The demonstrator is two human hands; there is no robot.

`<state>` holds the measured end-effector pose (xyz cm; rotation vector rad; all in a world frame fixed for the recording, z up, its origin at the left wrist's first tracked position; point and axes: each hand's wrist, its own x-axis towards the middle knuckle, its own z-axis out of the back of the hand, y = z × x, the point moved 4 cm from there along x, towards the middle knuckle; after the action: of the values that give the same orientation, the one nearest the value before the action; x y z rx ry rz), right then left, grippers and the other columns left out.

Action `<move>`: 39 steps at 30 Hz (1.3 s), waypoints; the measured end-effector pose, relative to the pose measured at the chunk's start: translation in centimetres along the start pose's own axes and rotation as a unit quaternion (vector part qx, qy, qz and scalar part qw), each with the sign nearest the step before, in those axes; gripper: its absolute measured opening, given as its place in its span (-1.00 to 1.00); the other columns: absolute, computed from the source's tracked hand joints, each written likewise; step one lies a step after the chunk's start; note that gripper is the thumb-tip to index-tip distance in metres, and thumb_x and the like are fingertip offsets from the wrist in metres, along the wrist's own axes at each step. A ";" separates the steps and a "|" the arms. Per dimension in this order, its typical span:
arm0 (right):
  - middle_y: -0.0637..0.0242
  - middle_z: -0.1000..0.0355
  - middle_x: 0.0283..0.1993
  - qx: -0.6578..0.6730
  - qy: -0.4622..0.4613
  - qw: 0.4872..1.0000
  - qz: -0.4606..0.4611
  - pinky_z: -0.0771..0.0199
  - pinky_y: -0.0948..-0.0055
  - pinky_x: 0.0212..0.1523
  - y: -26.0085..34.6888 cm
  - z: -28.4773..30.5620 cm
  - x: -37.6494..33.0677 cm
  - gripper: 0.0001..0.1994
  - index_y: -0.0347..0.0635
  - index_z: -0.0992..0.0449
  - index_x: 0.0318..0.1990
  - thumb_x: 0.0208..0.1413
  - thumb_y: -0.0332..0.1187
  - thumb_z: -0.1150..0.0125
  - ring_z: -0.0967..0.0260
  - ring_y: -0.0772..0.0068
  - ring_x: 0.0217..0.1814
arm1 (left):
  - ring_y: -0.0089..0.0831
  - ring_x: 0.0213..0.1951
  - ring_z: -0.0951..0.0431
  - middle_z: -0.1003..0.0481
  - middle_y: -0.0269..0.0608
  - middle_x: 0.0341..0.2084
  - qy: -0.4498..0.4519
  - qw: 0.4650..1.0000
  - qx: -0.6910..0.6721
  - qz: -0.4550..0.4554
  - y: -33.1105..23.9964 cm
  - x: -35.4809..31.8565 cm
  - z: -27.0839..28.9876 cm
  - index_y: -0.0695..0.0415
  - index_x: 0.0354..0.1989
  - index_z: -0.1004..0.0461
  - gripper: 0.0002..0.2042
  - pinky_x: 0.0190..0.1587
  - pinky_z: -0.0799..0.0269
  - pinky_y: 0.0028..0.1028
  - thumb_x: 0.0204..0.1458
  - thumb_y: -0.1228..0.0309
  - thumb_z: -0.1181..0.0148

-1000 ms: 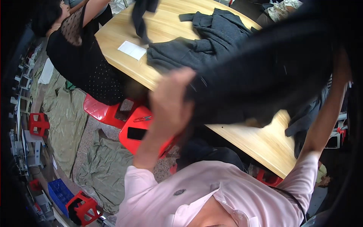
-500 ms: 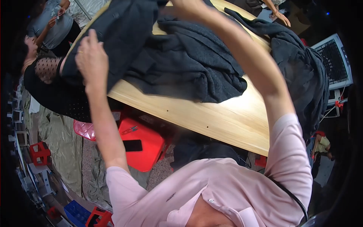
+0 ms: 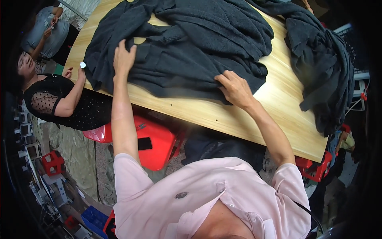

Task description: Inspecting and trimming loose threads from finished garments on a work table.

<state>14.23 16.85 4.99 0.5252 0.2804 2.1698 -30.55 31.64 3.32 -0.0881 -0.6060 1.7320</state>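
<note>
Dark grey knit garments (image 3: 179, 67) lie spread and overlapping on a pale wooden table (image 3: 191, 113). A ribbed part, like a cuff, shows among the folds near the middle. On the left side of the cloth rests my left hand (image 3: 123, 59), its thumb and fingers apart. My right hand (image 3: 235, 87) is closed at the near right part of the garment, pinching a fold of the fabric between thumb and curled fingers. The fabric's near edge lies just short of the table's front edge.
More dark knitwear (image 3: 316, 63) is heaped at the table's right end. A co-worker in a black top (image 3: 53, 97) sits at the left edge; another person (image 3: 49, 34) is behind. A red stool (image 3: 157, 157) below holds a black phone (image 3: 145, 143) and small snips (image 3: 140, 126).
The lifted garment has come down flat onto the table. My right hand has moved from the far side to the near right of the cloth. The co-worker at the left is now uncovered.
</note>
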 end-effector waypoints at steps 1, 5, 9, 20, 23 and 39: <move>0.18 -0.46 -0.07 0.001 0.021 1.000 0.002 -0.62 0.11 -0.01 0.1 1.4 -1.8 -0.60 -0.13 -0.59 0.09 0.08 -0.53 -0.49 -0.53 0.01 0.04 | 0.29 0.37 -0.49 -0.51 0.32 0.32 -0.021 1.000 -0.018 0.001 1.2 0.8 0.4 0.11 0.54 -0.36 -0.27 0.41 -0.43 0.01 0.31 -0.07 -0.29; 0.12 -0.43 -0.07 0.004 0.043 0.997 -0.060 -0.57 0.06 0.10 -0.8 5.6 -9.4 -0.54 -0.16 -0.56 0.07 -0.03 -0.63 -0.48 -0.50 -0.07 0.08 | 0.20 0.43 -0.46 -0.49 0.31 0.39 0.021 1.000 0.009 -0.008 4.9 1.3 0.8 0.12 0.53 -0.40 -0.28 0.47 -0.38 -0.05 0.32 -0.07 -0.30; 0.08 -0.37 -0.10 -0.041 -0.003 0.981 -0.192 -0.55 0.05 0.12 -2.4 6.9 -15.1 -0.59 -0.17 -0.53 0.05 0.01 -0.61 -0.41 -0.48 -0.12 0.07 | 0.10 0.36 -0.57 -0.58 0.13 0.32 0.001 0.989 -0.060 -0.132 -5.5 -5.5 -1.3 0.21 0.30 -0.63 -0.45 0.40 -0.45 -0.11 0.34 0.01 -0.34; 0.06 -0.44 -0.03 0.063 0.008 0.955 -0.291 -0.55 0.01 0.22 -1.2 11.5 -23.0 -0.39 -0.14 -0.54 0.29 0.01 -0.49 -0.55 -0.50 -0.13 0.16 | 0.13 0.53 -0.37 -0.55 0.02 0.37 0.168 0.921 -0.167 -0.309 -19.9 -26.3 0.0 0.10 0.40 -0.55 -0.32 0.61 -0.02 0.15 0.20 -0.04 -0.46; 0.09 -0.48 -0.02 -0.016 0.096 0.949 -0.301 -0.58 0.03 0.24 -2.5 11.7 -23.9 -0.40 -0.12 -0.55 0.30 0.05 -0.49 -0.53 -0.52 -0.09 0.18 | -0.06 0.49 -0.46 -0.65 -0.06 0.25 0.190 0.920 -0.113 -0.322 -19.4 -28.0 -0.5 0.16 0.22 -0.63 -0.59 0.63 0.02 0.11 0.24 0.29 -0.44; 0.24 -0.60 0.13 0.281 -0.068 0.904 -0.314 -0.67 0.31 -0.01 -8.7 16.7 -25.7 -0.49 -0.22 -0.58 0.19 0.08 -0.44 -0.64 -0.66 0.30 -0.02 | 0.11 0.22 -0.62 -0.65 0.14 0.11 0.418 0.853 -0.211 -0.231 -22.6 -30.3 2.4 0.21 -0.40 -0.21 -0.63 0.28 -0.50 -0.15 -0.05 0.66 -0.42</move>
<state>41.93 1.83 9.60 0.7749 0.8844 1.3974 -3.40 5.47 7.36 -0.8884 -0.2938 0.9212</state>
